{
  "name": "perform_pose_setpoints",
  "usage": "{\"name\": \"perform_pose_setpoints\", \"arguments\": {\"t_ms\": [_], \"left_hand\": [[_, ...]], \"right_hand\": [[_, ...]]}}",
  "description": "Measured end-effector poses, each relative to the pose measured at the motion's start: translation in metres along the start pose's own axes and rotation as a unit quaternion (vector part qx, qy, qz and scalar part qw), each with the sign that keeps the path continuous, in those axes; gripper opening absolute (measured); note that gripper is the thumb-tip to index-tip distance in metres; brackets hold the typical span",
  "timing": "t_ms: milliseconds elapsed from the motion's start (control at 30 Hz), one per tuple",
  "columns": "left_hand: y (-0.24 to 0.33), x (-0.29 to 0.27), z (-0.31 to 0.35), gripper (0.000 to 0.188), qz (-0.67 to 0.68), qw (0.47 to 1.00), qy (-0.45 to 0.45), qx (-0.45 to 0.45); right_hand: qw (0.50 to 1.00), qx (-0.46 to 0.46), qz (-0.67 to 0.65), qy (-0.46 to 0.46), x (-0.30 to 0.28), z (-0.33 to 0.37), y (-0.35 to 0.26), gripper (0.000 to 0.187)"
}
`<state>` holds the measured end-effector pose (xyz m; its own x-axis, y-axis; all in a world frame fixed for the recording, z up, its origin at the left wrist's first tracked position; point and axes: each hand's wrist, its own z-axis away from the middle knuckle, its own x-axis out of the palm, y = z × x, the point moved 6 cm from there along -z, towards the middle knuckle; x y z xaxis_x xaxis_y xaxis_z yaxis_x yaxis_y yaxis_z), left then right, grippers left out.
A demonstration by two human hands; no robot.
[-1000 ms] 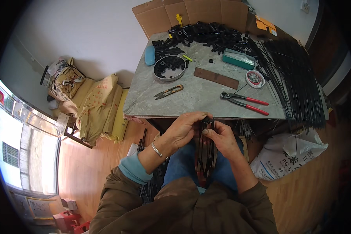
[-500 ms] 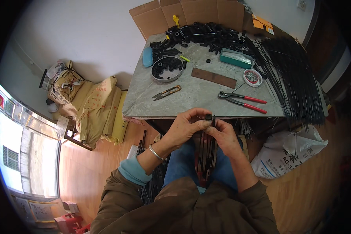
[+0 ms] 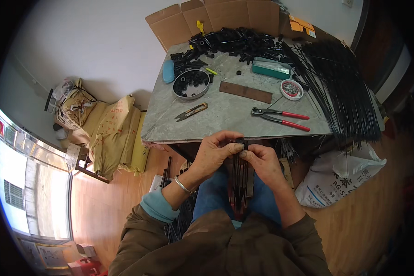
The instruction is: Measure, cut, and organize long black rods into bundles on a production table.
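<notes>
Both hands meet in front of the table's near edge, above my knees. My left hand (image 3: 216,154) is closed, thumb and fingers pinching a small black fitting (image 3: 240,140). From the other side my right hand (image 3: 263,164) is also closed, its thumb and index finger pressed against the lower part of the same fitting. Thin black rods (image 3: 239,184) show below the fingers, between my legs; whether they join the fitting is hidden. Nearest to the hands on the table lie thread snips (image 3: 191,112) and red-handled pincers (image 3: 283,118).
A round metal tray (image 3: 192,96) of small black caps stands on the grey table (image 3: 163,124). Behind lies a heap of black fittings (image 3: 244,41). A brown strip (image 3: 246,91), green box (image 3: 271,69) and white tub (image 3: 292,90) sit right, beside long black rods (image 3: 340,87).
The round black piece and the upright black stick, apart earlier, now appear together between my fingertips. The whole view has shifted slightly, moving the table things left.
</notes>
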<state>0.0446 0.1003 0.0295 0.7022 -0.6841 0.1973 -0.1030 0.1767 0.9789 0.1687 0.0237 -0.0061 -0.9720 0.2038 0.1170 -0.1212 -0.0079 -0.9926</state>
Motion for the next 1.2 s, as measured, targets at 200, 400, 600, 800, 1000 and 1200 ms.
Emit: {"name": "perform_pose_setpoints", "arguments": {"t_ms": [200,400,600,800,1000,1200], "left_hand": [[-0.006,0.002,0.004,0.028,0.041,0.998,-0.048,-0.007],[-0.004,0.007,0.008,0.030,0.076,0.992,-0.097,-0.006],[-0.006,0.021,0.008,0.031,0.083,0.972,-0.218,-0.040],[-0.027,0.018,0.009,0.032,0.096,0.988,0.122,0.022],[0.007,0.034,0.019,0.022,-0.276,0.940,0.162,0.119],[0.012,0.027,0.019,0.023,-0.285,0.936,0.143,0.151]], "right_hand": [[0.992,0.079,-0.080,-0.049,-0.003,0.002,0.002,0.015],[0.980,0.108,-0.090,-0.143,-0.002,0.007,0.007,0.014],[0.970,0.130,-0.075,-0.190,0.005,0.020,0.006,0.018],[0.994,0.073,-0.087,0.007,-0.006,0.003,0.007,0.026],[0.997,0.017,-0.062,0.045,0.000,0.003,0.013,0.021],[0.995,0.012,0.074,0.059,0.006,0.004,0.002,0.013]]}}
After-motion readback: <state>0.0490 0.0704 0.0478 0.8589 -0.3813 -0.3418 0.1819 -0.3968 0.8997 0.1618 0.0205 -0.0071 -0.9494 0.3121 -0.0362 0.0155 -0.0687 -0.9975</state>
